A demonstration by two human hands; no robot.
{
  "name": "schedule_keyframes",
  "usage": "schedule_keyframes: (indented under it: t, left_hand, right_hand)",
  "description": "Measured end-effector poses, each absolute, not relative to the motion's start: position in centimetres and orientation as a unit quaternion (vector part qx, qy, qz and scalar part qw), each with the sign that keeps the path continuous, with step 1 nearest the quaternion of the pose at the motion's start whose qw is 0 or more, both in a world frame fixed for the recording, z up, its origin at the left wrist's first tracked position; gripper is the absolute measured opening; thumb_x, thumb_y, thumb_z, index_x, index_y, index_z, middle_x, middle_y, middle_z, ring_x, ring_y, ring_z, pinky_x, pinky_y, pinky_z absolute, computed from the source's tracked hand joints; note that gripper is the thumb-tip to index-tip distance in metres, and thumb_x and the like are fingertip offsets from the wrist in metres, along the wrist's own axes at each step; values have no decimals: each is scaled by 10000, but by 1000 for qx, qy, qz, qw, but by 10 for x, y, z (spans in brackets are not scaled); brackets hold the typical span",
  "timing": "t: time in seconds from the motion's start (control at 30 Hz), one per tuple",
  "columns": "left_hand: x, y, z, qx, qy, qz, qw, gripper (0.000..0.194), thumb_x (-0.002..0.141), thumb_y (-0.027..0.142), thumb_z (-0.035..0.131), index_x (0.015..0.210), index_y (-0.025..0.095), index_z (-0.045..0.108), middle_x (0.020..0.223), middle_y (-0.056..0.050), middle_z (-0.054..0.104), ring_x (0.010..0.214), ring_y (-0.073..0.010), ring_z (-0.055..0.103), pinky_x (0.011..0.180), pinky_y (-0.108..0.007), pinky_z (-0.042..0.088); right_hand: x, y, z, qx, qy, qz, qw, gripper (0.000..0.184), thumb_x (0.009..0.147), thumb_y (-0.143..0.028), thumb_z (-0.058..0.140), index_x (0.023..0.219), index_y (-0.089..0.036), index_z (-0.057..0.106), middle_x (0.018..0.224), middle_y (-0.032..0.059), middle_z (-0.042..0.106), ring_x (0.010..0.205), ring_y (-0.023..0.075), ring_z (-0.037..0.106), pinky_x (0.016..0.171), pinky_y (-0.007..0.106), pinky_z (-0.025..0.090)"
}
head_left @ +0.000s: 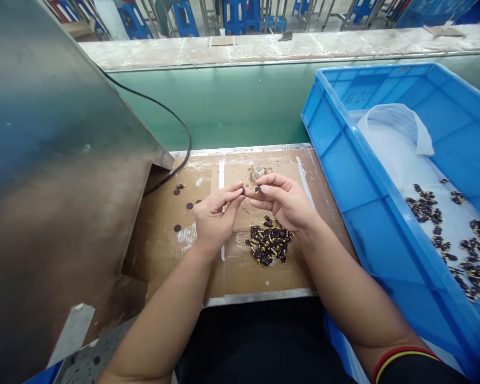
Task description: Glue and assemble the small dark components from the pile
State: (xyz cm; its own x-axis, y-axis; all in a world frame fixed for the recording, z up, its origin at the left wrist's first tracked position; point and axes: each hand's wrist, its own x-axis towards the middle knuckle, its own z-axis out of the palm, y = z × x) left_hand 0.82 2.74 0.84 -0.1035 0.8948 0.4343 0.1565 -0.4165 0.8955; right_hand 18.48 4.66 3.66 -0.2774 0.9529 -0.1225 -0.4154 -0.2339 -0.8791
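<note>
My left hand (pixel 215 213) pinches a tiny dark part between thumb and forefinger, fingertips nearly touching my right hand. My right hand (pixel 283 200) pinches another small dark part (pixel 258 188) at its fingertips. Both hover over a cardboard-covered work surface (pixel 164 250). Just below them lies a pile of small dark parts with yellow pins (pixel 269 242). A small clear round fixture (pixel 258 173) sits on the board just beyond my fingers.
A blue plastic crate (pixel 344 176) at right holds a white plastic bag and more dark parts (pixel 460 240). A large metal housing (pixel 52 160) fills the left, with a black cable (pixel 176 122). Several dark discs (pixel 184 205) lie on the board. A green conveyor belt (pixel 232 101) runs behind.
</note>
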Motion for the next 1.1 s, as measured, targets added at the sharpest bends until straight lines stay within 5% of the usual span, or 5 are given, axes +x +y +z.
schedule_keyframes:
  t: [0.3,0.53,1.1]
  left_hand:
    - [18,31,12,256,322,644,646,245,672,308,938,809,190,773,921,-29,756,829,-95,704,834,-190,580]
    - [14,31,14,238,313,634,666,256,668,303,941,823,190,771,944,-22,749,866,-87,686,878,-185,559]
    - [14,29,17,284,310,627,656,210,688,278,931,819,211,781,918,-9,754,841,-73,690,857,-162,558]
  right_hand:
    - [173,32,36,-367,-485,575,547,267,821,-356,828,1038,-216,760,963,34,784,931,184,759,901,359,650]
    - [165,23,37,-415,-583,394,577,136,866,-288,777,997,-252,792,989,9,798,908,172,755,884,363,649]
    - [167,23,36,-405,-616,381,558,149,874,-216,759,1018,-232,795,987,12,797,885,155,757,835,324,652]
